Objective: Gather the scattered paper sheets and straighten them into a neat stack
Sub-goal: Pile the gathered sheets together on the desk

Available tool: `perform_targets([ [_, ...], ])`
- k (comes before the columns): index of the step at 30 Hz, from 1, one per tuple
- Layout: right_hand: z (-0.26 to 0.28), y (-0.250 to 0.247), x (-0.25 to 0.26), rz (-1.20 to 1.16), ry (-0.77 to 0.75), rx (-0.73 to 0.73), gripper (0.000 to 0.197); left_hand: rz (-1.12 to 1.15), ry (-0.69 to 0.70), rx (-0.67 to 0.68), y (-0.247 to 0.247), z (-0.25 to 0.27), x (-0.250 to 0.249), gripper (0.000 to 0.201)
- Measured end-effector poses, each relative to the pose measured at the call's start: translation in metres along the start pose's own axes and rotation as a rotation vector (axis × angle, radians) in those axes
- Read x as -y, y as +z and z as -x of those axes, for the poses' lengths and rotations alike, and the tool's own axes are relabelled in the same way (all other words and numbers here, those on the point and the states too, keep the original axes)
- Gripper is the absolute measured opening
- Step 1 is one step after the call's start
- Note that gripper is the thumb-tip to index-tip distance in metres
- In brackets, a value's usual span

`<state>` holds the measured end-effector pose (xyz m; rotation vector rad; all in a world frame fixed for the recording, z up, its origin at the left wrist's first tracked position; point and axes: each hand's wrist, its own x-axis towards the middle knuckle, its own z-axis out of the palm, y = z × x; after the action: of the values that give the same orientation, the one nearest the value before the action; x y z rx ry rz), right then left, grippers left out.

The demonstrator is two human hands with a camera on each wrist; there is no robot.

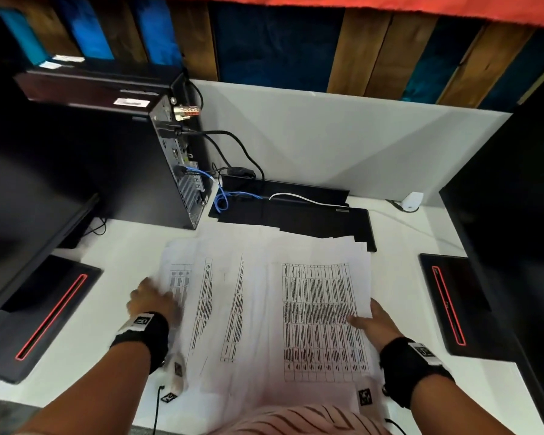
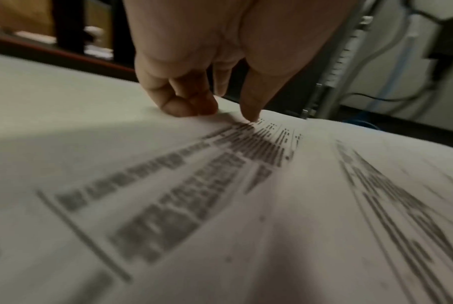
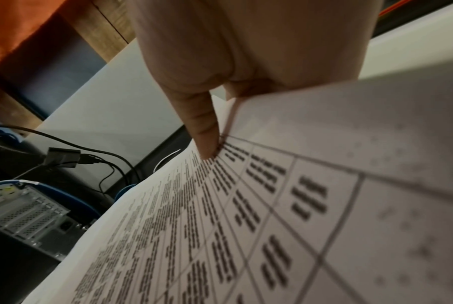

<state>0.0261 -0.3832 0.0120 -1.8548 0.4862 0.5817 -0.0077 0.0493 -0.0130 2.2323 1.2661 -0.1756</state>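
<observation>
The sheets [image 1: 264, 309] lie fanned and overlapping on the white bench [image 1: 399, 233], in the middle close to the near edge, with their long sides running near to far and the left ones skewed so their far ends lean right. The left hand [image 1: 153, 298] sits on the left edge of the spread; the head view shows only its back, but the left wrist view shows the fingers [image 2: 178, 102] curled down with their tips on the paper's edge and the thumb [image 2: 251, 107] pressing the printed face, so it pinches the paper [image 2: 246, 205]. The right hand [image 1: 376, 321] holds the right edge of the table-printed sheet; the right wrist view shows its thumb [image 3: 204, 133] lying on top of the print while the other fingers are hidden under the lifted paper [image 3: 246, 226], which the head view does not reveal. On the left of the bench rests a monitor base [image 1: 44, 315] with a red line, on the right a second one [image 1: 453, 306]. Farther off a black mat [image 1: 296, 215] lies partly under the far ends of the papers, a computer tower [image 1: 182, 161] with cables stands at far left, and a small white device [image 1: 412, 200] sits at far right against the partition.
</observation>
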Motion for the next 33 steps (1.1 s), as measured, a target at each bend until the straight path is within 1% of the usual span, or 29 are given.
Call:
perform_targets([
  [2, 0.003, 0.005, 0.003, -0.020, -0.010, 0.019, 0.061, 0.051, 0.065, 0.076, 0.007, 0.006, -0.011, 0.054],
  [4, 0.004, 0.009, 0.005, -0.041, -0.013, 0.033, 0.055, 0.035, 0.142, 0.133, 0.013, 0.016, -0.022, 0.050],
  [7, 0.006, 0.014, 0.007, -0.053, -0.026, 0.060, 0.048, -0.120, 0.232, 0.195, 0.029, 0.030, -0.035, 0.046],
  [8, 0.006, 0.015, 0.007, -0.065, -0.032, 0.076, 0.047, -0.182, 0.258, 0.202, 0.032, 0.035, -0.039, 0.046],
  [10, 0.008, 0.013, 0.006, -0.067, -0.058, 0.086, 0.047, -0.233, 0.277, 0.202, 0.037, 0.042, -0.044, 0.050],
  [11, 0.010, 0.012, 0.006, -0.056, -0.069, 0.084, 0.048, -0.234, 0.265, 0.178, 0.037, 0.042, -0.044, 0.058],
  [12, 0.011, 0.011, 0.006, -0.050, -0.079, 0.076, 0.049, -0.218, 0.215, 0.145, 0.034, 0.042, -0.043, 0.070],
  [14, 0.014, 0.007, 0.007, -0.040, -0.092, 0.049, 0.049, -0.195, 0.094, 0.081, 0.028, 0.036, -0.038, 0.101],
  [15, 0.013, 0.004, 0.005, -0.037, -0.104, 0.028, 0.049, -0.199, 0.076, 0.071, 0.025, 0.032, -0.034, 0.115],
  [16, 0.012, 0.002, 0.002, -0.035, -0.097, 0.012, 0.049, -0.179, 0.090, 0.084, 0.024, 0.028, -0.031, 0.127],
  [18, 0.012, -0.001, -0.002, -0.044, -0.081, 0.003, 0.047, 0.027, 0.153, 0.155, 0.024, 0.020, -0.028, 0.141],
  [20, 0.011, -0.003, -0.006, -0.084, -0.044, 0.020, 0.040, 0.236, 0.150, 0.258, 0.021, 0.015, -0.028, 0.145],
  [21, 0.011, -0.004, -0.008, -0.094, -0.032, 0.029, 0.036, 0.269, 0.125, 0.303, 0.020, 0.013, -0.027, 0.139],
  [23, 0.009, -0.006, -0.010, -0.112, -0.014, 0.036, 0.034, 0.300, 0.103, 0.379, 0.021, 0.004, -0.021, 0.110],
  [24, 0.010, -0.007, -0.010, -0.119, -0.007, 0.041, 0.035, 0.308, 0.099, 0.396, 0.020, 0.004, -0.020, 0.099],
  [26, 0.011, -0.008, -0.009, -0.133, 0.003, 0.041, 0.038, 0.302, 0.108, 0.388, 0.013, 0.015, -0.025, 0.081],
  [27, 0.011, -0.009, -0.009, -0.133, 0.014, 0.036, 0.040, 0.318, 0.130, 0.381, 0.007, 0.025, -0.030, 0.075],
  [29, 0.010, -0.009, -0.012, -0.144, 0.038, 0.031, 0.043, 0.448, 0.162, 0.384, 0.000, 0.044, -0.039, 0.064],
  [31, 0.009, -0.010, -0.014, -0.136, 0.055, 0.025, 0.049, 0.569, 0.175, 0.423, -0.003, 0.063, -0.044, 0.053],
  [33, 0.009, -0.011, -0.016, -0.135, 0.075, 0.023, 0.050, 0.568, 0.183, 0.484, -0.001, 0.079, -0.044, 0.051],
])
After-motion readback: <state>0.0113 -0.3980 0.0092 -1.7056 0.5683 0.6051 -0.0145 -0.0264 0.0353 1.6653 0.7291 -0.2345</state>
